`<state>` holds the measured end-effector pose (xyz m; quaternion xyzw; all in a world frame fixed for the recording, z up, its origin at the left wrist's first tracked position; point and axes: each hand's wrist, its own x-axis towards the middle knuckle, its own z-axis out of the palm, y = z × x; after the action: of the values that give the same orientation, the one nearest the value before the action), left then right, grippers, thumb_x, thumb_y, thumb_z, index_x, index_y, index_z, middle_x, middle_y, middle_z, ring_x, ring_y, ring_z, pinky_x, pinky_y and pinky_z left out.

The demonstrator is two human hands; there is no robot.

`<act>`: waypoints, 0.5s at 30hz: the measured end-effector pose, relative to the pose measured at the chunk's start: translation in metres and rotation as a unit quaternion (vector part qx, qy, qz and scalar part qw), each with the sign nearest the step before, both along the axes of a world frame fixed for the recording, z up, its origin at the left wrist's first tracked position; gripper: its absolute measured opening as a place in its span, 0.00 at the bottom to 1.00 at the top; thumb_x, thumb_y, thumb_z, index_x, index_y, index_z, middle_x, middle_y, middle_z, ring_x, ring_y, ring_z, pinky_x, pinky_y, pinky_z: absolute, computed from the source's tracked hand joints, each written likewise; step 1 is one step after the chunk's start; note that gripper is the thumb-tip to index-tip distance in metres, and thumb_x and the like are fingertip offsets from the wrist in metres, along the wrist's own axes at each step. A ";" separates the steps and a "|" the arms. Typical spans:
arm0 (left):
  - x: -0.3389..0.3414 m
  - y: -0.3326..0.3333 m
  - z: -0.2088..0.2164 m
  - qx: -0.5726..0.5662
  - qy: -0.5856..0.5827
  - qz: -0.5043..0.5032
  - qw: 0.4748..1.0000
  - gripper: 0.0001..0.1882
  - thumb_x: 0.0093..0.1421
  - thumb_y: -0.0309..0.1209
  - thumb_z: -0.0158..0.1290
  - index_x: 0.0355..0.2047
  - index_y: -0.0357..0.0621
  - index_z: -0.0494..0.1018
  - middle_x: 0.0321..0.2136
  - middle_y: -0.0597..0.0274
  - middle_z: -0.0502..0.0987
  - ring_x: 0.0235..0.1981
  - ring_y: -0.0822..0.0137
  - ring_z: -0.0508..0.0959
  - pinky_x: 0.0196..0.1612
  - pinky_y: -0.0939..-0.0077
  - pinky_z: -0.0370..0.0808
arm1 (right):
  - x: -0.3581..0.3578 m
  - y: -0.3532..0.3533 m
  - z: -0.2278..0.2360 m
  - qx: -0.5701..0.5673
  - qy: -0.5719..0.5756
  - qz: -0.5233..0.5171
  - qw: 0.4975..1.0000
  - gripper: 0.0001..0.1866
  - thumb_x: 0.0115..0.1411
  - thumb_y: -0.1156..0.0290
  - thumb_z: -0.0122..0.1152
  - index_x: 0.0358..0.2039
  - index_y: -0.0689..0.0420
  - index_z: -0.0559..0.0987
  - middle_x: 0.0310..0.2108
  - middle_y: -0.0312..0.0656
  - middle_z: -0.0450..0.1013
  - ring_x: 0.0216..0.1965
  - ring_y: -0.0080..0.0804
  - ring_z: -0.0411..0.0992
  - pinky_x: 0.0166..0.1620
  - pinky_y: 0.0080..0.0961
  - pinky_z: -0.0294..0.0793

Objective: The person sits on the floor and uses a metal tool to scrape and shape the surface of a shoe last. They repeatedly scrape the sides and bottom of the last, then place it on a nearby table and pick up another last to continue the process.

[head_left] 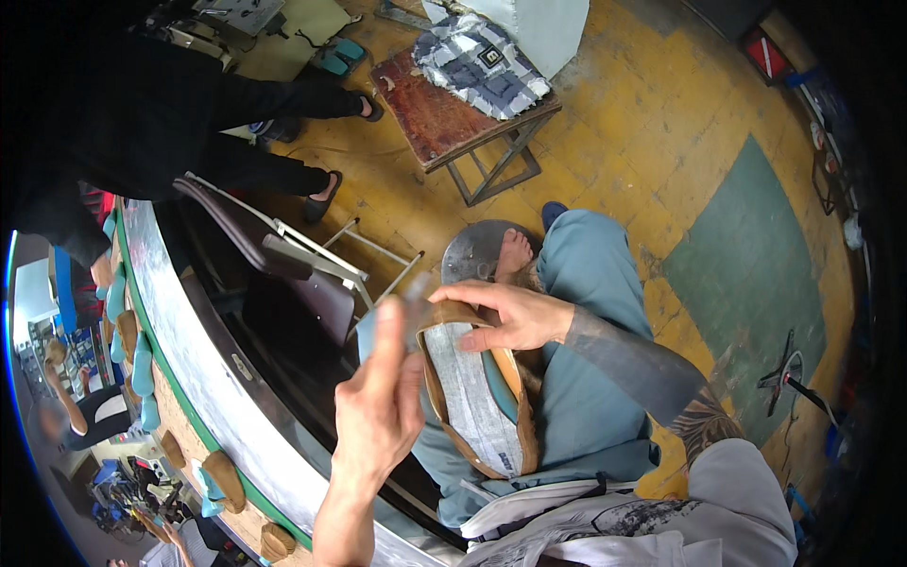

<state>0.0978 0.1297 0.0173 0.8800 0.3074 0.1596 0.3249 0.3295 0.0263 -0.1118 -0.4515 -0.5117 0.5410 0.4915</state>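
On my lap lies a shoe upper (482, 406), brown at its edge, with a pale grey insole facing up. Some teal, seemingly a last, shows along its right inner side. My right hand (520, 317) grips the shoe's far end, thumb on the insole and fingers over the rim. Raised just left of that end is my left hand (378, 402), its index finger stretched forward and thumb close by. A blurred, pale thing shows by its fingertips; motion smear hides what it is.
To the left curves a long work line (213, 340) with several brown shoe parts and teal lasts. A folding chair (274, 246) stands ahead-left, near a person in black (161, 123). Farther ahead, a checkered cloth (482, 66) lies on a low red-brown table (416, 109).
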 end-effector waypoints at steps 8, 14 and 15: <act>0.002 0.001 0.034 -0.231 0.143 0.054 0.961 0.40 0.78 0.25 0.49 0.86 0.53 0.47 0.23 0.63 0.77 0.22 0.74 0.77 0.30 0.72 0.79 | -0.019 -0.010 0.009 -0.042 0.039 -0.072 0.996 0.38 0.70 0.67 0.75 0.75 0.58 0.65 0.63 0.46 0.76 0.65 0.35 0.73 0.68 0.33 0.73; -0.053 0.024 0.054 -0.453 0.030 0.063 0.889 0.41 0.82 0.27 0.45 0.86 0.53 0.37 0.39 0.50 0.85 0.29 0.63 0.87 0.22 0.76 0.77 | -0.064 -0.023 0.021 -0.061 -0.177 -0.271 0.944 0.41 0.66 0.58 0.78 0.70 0.59 0.65 0.62 0.59 0.73 0.59 0.51 0.77 0.64 0.46 0.75; -0.057 0.027 0.051 -0.478 0.035 0.049 0.876 0.42 0.81 0.26 0.46 0.86 0.54 0.37 0.41 0.48 0.86 0.31 0.60 0.88 0.22 0.76 0.78 | -0.062 -0.019 0.024 -0.077 -0.227 -0.266 0.934 0.41 0.64 0.58 0.79 0.69 0.60 0.66 0.61 0.59 0.75 0.59 0.52 0.78 0.64 0.46 0.76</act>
<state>0.0411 0.1569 0.0681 0.6063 0.4001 -0.0222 0.6869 0.2678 0.0071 -0.0875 -0.7183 -0.4281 0.3111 0.4517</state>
